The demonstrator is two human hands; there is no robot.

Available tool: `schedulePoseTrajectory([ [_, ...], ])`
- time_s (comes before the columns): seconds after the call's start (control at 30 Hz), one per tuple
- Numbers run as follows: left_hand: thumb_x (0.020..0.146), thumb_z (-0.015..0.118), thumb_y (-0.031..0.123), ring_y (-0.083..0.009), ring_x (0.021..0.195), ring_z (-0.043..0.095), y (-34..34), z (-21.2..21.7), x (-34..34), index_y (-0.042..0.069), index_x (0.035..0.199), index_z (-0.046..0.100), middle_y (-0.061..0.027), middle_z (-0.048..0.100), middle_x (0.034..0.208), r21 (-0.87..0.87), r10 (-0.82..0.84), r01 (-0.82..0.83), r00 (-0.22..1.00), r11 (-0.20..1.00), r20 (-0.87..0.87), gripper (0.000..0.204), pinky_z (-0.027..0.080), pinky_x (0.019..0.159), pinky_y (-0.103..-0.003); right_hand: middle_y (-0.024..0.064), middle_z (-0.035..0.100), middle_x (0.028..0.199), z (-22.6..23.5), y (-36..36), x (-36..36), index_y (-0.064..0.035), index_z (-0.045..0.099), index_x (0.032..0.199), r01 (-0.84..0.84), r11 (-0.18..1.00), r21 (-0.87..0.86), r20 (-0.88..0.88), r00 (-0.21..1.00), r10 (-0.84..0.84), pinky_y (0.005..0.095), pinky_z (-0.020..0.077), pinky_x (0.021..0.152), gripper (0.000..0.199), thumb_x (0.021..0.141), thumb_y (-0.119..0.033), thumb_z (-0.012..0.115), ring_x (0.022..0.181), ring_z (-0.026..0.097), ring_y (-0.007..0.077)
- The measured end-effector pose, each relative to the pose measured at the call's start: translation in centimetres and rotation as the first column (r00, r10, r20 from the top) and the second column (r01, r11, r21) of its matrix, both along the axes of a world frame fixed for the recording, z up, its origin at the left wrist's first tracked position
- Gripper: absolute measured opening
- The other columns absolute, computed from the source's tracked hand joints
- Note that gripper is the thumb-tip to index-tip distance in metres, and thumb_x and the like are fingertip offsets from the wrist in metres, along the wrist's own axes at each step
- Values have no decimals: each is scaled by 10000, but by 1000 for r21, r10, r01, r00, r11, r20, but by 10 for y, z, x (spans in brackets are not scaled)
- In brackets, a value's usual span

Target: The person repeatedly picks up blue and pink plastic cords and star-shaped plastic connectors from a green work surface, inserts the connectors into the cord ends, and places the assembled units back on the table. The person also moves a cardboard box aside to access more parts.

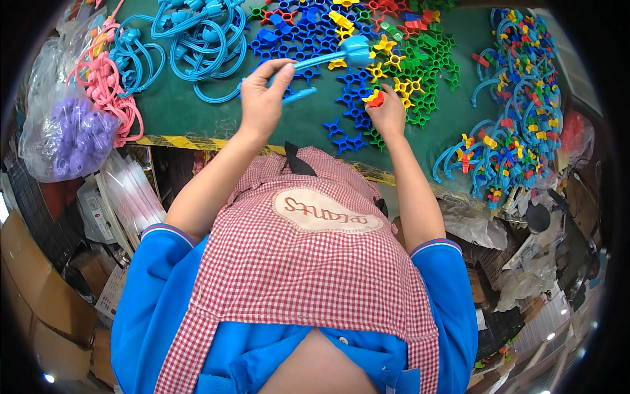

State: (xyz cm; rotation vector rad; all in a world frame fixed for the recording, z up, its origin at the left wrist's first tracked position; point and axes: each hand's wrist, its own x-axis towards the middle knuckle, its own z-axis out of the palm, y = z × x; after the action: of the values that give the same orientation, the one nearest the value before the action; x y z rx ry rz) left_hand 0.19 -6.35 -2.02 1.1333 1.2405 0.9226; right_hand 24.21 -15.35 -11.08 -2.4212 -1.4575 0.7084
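Observation:
My left hand (260, 102) is closed round a light-blue plastic stem piece, whose rounded cup-shaped head (356, 51) points to the right over the table. Its loose blue end hangs below my fingers. A little to the right, my right hand (388, 117) pinches small star-shaped plastic pieces (374, 98), one red and one yellow; how many it holds is partly hidden by the fingers. Around and beyond the hands lie loose star-shaped pieces: blue ones (305, 43), yellow ones (384, 46) and green ones (430, 59).
More light-blue stem pieces (203, 39) lie coiled at the far left, beside pink ones (102, 72) and a clear bag of purple parts (85, 134). Joined multicoloured pieces (518, 125) are heaped on the right. Yellow-black tape lines the near edge of the green table (174, 115).

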Motion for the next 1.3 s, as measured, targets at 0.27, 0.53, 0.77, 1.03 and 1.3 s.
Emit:
schedulePoseTrajectory([
  [0.27,859,642,149,-57,722,496,0,-12,22,-9,952,665,5,608,781,-83,83,-74,990,994,110,185,396,645,-201,148,655,976,5,-14,1,-60,627,1056,52,995,82,-190,981,-36,374,502,800,411,675,-201,689,908,629,310],
  [0.53,859,644,166,-40,689,451,-5,-9,18,4,943,672,36,574,762,-131,76,-60,990,990,122,185,360,614,-191,59,664,753,12,-7,2,-12,657,831,304,951,-65,-462,835,-298,311,479,641,193,717,-155,718,689,625,157],
  [0.77,872,617,166,3,481,288,-4,-10,36,19,955,647,81,422,615,-163,7,31,973,986,230,171,196,414,-177,177,620,1029,64,-17,1,48,505,1114,378,823,-424,-906,-193,-378,361,558,824,361,797,-70,633,919,633,284],
  [1.03,877,609,183,-13,478,271,-4,1,26,13,945,647,75,371,570,-211,-106,206,909,956,404,187,186,418,-189,85,652,970,60,-15,-5,25,617,1021,313,920,-237,-861,371,-348,244,492,738,307,731,-41,694,794,604,119],
  [1.3,878,603,226,-39,465,281,-2,3,24,30,977,624,48,367,574,-286,-95,347,767,893,634,221,207,419,-199,111,571,1151,87,-11,-19,-46,566,1194,-306,935,179,-687,642,341,285,438,901,583,690,-259,770,1067,528,162],
])
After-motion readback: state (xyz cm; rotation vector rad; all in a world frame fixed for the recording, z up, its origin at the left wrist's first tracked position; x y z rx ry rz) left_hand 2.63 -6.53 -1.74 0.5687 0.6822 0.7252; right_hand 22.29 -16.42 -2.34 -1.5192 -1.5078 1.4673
